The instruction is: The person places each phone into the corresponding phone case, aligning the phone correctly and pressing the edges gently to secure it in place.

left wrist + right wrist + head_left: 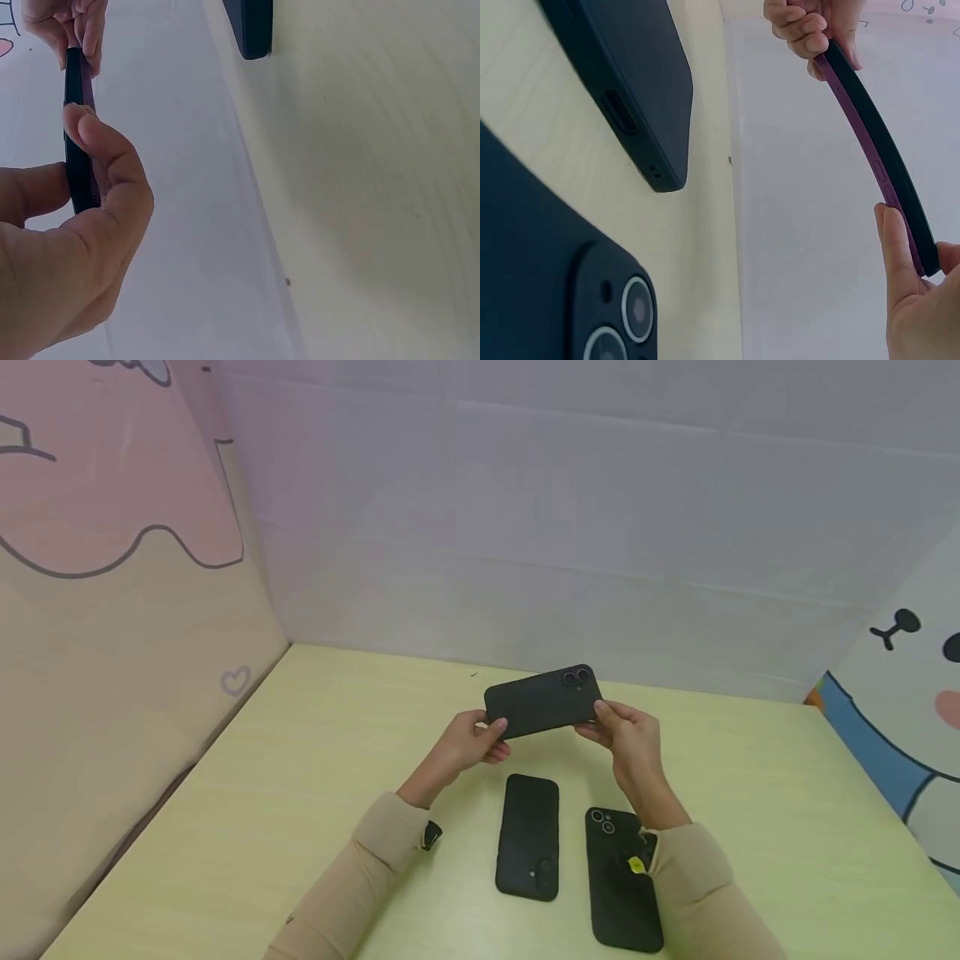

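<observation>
Both hands hold up a black phone [540, 703], tilted, with its two-lens back facing the head camera. My left hand [467, 745] pinches its left end, thumb on the back. My right hand [636, 745] grips the lower right corner between thumb and fingers. In the right wrist view the held phone [881, 154] is edge-on, with a purplish side showing buttons. A second black phone [527, 837] lies back up below the hands. Under the right forearm lies a third black phone [621, 893], its ringed lenses at the top and one edge hidden by the sleeve.
The pale yellow table [360, 727] meets a white back wall [570, 527]. Printed side panels stand at left [150, 635] and right [915, 710]. A small dark device [432, 835] sits at the left cuff, and a yellow tag [637, 865] at the right cuff.
</observation>
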Demonstrator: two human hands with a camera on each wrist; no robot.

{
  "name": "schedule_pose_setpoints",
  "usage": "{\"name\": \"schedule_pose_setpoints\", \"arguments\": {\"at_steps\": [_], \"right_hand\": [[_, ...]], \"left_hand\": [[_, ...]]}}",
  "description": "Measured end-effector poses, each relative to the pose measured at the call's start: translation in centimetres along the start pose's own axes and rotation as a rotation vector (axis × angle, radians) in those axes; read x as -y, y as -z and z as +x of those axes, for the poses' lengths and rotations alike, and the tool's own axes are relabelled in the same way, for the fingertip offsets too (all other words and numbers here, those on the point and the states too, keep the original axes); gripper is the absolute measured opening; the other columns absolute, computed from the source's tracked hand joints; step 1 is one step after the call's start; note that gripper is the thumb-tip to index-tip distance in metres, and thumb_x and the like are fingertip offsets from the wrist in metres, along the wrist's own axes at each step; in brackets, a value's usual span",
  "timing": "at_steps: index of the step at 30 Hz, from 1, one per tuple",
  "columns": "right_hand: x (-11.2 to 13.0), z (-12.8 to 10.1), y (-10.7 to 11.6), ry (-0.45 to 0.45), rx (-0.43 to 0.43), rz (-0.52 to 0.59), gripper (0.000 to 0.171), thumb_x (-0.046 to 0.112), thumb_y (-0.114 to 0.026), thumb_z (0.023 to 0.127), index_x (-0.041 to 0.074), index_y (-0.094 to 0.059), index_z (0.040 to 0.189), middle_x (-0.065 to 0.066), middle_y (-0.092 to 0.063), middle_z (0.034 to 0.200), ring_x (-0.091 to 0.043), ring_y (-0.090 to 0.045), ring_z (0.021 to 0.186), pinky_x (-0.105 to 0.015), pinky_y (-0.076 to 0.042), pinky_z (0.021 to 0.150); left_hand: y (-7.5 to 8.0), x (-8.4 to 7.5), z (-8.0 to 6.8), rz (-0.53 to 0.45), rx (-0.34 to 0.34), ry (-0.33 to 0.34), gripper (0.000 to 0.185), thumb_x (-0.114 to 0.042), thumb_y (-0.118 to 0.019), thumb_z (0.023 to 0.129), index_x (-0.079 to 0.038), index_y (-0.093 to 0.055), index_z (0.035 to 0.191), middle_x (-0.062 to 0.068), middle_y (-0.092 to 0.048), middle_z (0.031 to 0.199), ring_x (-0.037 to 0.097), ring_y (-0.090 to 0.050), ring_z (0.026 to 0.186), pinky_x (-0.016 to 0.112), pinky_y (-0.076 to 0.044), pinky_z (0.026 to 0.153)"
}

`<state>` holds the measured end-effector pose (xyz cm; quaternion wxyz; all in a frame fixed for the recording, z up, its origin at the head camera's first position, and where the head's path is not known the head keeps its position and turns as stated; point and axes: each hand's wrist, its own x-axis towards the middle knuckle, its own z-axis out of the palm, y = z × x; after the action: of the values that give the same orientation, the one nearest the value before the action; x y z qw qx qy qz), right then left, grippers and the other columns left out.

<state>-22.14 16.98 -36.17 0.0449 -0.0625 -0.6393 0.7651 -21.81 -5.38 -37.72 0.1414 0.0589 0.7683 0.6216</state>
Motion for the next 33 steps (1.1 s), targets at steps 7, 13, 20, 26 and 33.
{"name": "schedule_pose_setpoints", "arguments": {"at_steps": [7, 13, 20, 26, 33], "right_hand": [[0.16, -0.25, -0.2, 0.013, 0.012, 0.029, 0.035, 0.005, -0.054, 0.091, -0.015, -0.05, 0.118, 0.0, -0.07, 0.075, -0.016, -0.069, 0.068, -0.029, -0.054, 0.069], [0.23, -0.43, -0.11, 0.001, 0.084, 0.023, 0.037, 0.007, -0.054, 0.091, -0.016, -0.049, 0.119, 0.0, -0.071, 0.076, -0.014, -0.069, 0.069, -0.03, -0.054, 0.072], [-0.05, -0.64, -0.03, -0.014, 0.112, 0.014, 0.037, 0.008, -0.054, 0.091, -0.016, -0.048, 0.119, 0.001, -0.071, 0.078, -0.015, -0.07, 0.071, -0.03, -0.054, 0.073], [-0.16, -0.68, -0.18, -0.014, 0.095, 0.056, 0.033, 0.007, -0.055, 0.091, -0.015, -0.052, 0.115, -0.002, -0.071, 0.078, -0.017, -0.07, 0.071, -0.031, -0.054, 0.072], [-0.05, -0.76, -0.34, -0.018, 0.088, 0.069, 0.027, 0.006, -0.054, 0.091, -0.012, -0.056, 0.11, -0.002, -0.071, 0.076, -0.016, -0.07, 0.071, -0.031, -0.054, 0.072]], "left_hand": [[-0.37, -0.32, 0.19, 0.045, -0.088, -0.013, 0.027, -0.023, -0.046, 0.097, 0.001, -0.051, 0.109, 0.011, -0.064, 0.081, 0.018, -0.063, 0.073, 0.029, -0.053, 0.074], [-0.39, -0.21, 0.1, 0.09, -0.164, -0.02, 0.024, -0.022, -0.046, 0.096, 0.0, -0.052, 0.104, 0.007, -0.061, 0.075, 0.025, -0.063, 0.077, 0.028, -0.051, 0.07], [-0.48, -0.11, -0.13, 0.18, -0.221, -0.059, 0.021, -0.021, -0.048, 0.096, -0.001, -0.051, 0.098, 0.003, -0.055, 0.068, 0.013, -0.042, 0.056, 0.024, -0.034, 0.052], [-0.59, -0.1, -0.08, 0.173, -0.263, -0.097, 0.017, -0.019, -0.049, 0.095, -0.002, -0.051, 0.094, 0.002, -0.052, 0.065, 0.012, -0.041, 0.053, 0.023, -0.033, 0.05], [-0.61, 0.09, 0.08, 0.204, -0.293, -0.14, 0.016, -0.016, -0.049, 0.095, 0.0, -0.052, 0.095, 0.003, -0.051, 0.066, 0.013, -0.042, 0.055, 0.023, -0.033, 0.05]]}}
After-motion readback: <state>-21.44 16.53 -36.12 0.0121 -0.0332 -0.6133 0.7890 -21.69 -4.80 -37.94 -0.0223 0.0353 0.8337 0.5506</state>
